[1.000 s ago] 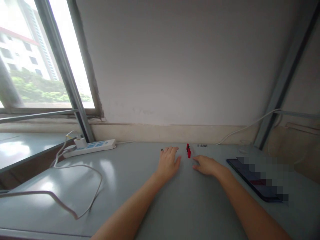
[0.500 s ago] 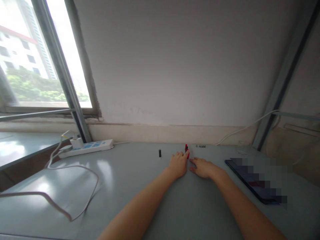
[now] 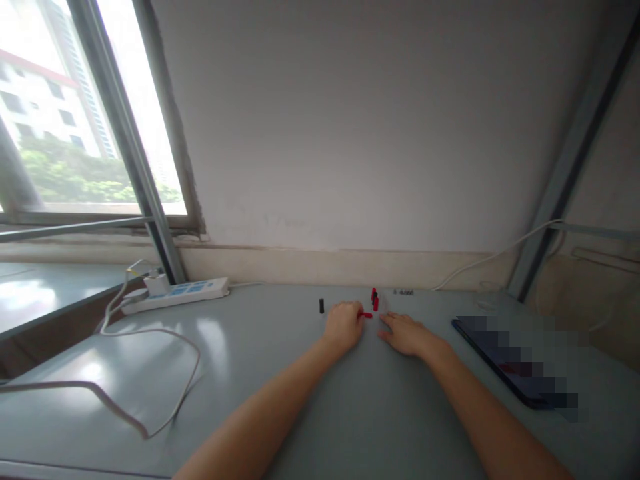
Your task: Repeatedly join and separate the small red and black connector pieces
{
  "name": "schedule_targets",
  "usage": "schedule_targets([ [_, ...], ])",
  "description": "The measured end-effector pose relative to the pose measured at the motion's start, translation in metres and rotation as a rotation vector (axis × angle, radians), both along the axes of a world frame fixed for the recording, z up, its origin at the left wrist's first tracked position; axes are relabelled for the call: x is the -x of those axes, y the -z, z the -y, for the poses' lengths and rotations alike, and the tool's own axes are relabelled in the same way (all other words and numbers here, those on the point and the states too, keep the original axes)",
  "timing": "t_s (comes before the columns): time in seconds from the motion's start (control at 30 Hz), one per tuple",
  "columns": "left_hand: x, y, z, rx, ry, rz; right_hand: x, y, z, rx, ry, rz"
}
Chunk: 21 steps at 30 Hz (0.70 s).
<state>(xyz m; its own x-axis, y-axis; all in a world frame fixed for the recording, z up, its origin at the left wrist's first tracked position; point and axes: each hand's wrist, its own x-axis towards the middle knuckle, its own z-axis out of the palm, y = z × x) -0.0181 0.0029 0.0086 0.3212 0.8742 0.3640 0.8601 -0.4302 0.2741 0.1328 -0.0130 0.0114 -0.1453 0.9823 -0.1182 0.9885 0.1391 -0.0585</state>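
Note:
My left hand [image 3: 345, 325] is closed, with a small red cylindrical piece [image 3: 367, 315] sticking out from its fingertips over the desk. Just beyond it stand several small red and black pieces [image 3: 375, 304] close together. To the left, apart from the hand, a short black cylinder [image 3: 321, 306] stands upright. My right hand [image 3: 404, 333] lies low on the desk with fingers stretched out and apart. By its fingertips is a clear, see-through item [image 3: 384, 303] that I cannot make out. Several tiny dark metallic bits [image 3: 406, 292] lie in a row near the wall.
A white power strip [image 3: 180, 294] with plugs sits at the back left, and its pale cable [image 3: 193, 373] loops over the grey desk [image 3: 260, 347]. A dark tablet-like device [image 3: 493, 360], partly pixelated, lies at right. Metal posts [image 3: 545, 200] and a wall bound the desk.
My left hand has drawn back to the left from the red and black pieces, bringing a small red piece with it. The right hand has stayed nearly still.

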Motion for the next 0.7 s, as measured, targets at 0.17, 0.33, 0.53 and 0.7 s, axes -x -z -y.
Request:
schedule_targets([
  [0.17,0.018,0.003,0.004,0.045,-0.010,0.348,0.001,0.002,-0.001,-0.016,0.011,-0.026],
  [0.33,0.025,0.014,0.012,0.065,-0.022,0.548,0.000,0.005,-0.003,-0.033,0.015,-0.050],
  [0.53,0.022,0.016,0.018,0.096,0.003,0.575,-0.001,0.006,-0.004,-0.029,0.023,-0.062],
  [0.7,0.022,0.018,0.017,0.098,-0.012,0.609,0.002,0.000,0.002,-0.024,0.006,-0.045],
])
